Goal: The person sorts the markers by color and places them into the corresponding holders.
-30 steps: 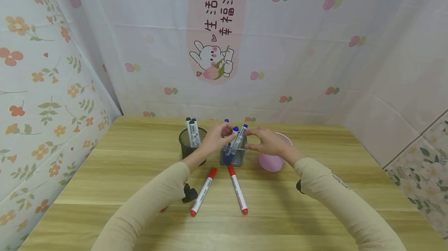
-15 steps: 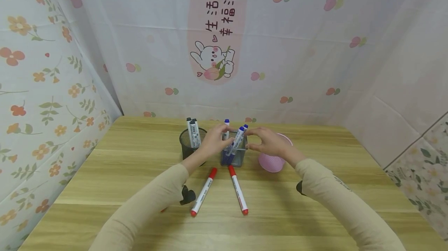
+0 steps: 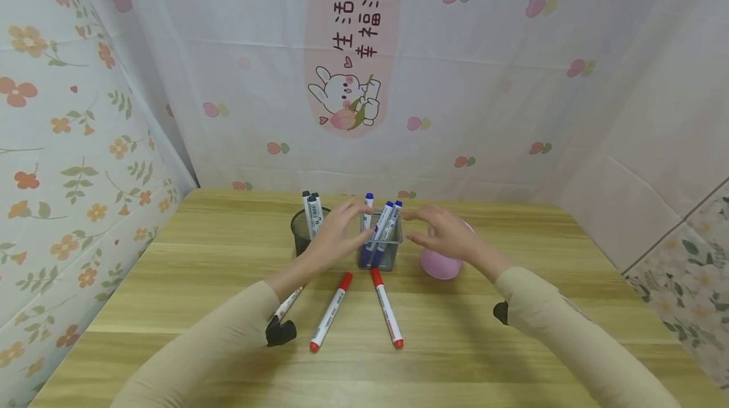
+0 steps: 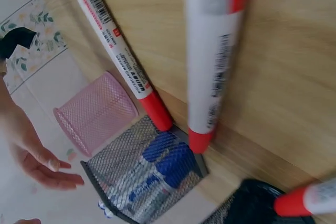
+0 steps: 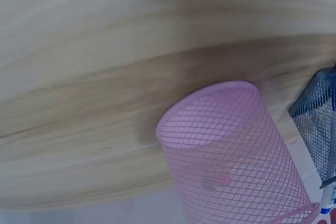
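My left hand (image 3: 336, 236), fingers loosely bent and holding nothing, hovers left of the grey square mesh pen holder (image 3: 387, 262) and overlaps the black round mesh pen holder (image 3: 300, 226) in the head view. Three blue-capped whiteboard markers (image 3: 383, 221) stand in the grey holder, two leaning right and one further back. On its other side my right hand (image 3: 447, 234) hangs in the air, thumb and fingers apart, in front of the pink mesh pen holder (image 3: 441, 265). In the left wrist view the right hand (image 4: 39, 156) shows nothing in its grasp.
Black-capped markers (image 3: 313, 215) stand in the black holder. Two red markers (image 3: 331, 312) (image 3: 388, 310) lie on the wooden table (image 3: 455, 357) in front of the holders. Another red marker (image 3: 289, 302) lies partly hidden under the left forearm. A patterned curtain (image 3: 484, 98) hangs behind the table.
My left hand has let go near the blue markers and drawn back to the left, uncovering them. The right hand has shifted slightly right. More of the red marker by the left forearm shows.
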Available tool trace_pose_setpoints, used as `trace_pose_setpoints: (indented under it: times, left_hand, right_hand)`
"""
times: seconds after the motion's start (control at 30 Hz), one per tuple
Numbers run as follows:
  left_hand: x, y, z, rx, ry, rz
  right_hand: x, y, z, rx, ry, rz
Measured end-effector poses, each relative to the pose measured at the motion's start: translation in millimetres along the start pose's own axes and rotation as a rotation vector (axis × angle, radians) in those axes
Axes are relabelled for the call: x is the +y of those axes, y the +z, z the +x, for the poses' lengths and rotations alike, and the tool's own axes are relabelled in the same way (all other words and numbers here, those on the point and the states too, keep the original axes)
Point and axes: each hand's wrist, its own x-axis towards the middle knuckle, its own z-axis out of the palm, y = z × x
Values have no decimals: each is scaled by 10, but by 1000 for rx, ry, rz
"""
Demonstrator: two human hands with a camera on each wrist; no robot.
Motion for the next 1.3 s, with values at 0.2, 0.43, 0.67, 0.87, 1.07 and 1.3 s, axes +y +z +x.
trace_pose_setpoints:
  times: [0.2,0.43,0.67,0.87,1.07,1.3]
  left_hand:
    - [-41,-210,-209,15,227,67]
    - [-122,-390,-424,-21,369,115]
    - [-190,-512,-614,-124,457,266]
    - [-261,-644,-837,-219,547,483]
    - [-413,-713,-1031,-344,517,643]
    - [-505,-715,-1223,-606,427,759]
  right_hand:
    - [17,-42,-154,106,-59,-60]
    - [133,-105,-408,217,-56,-113]
    - [246,-120,-667,285,3,-138]
    - [317,-87,-809,335,55,-161]
    - [393,-56,-866,310,135,-155]
    - [444,-41,-884,282,194,-150]
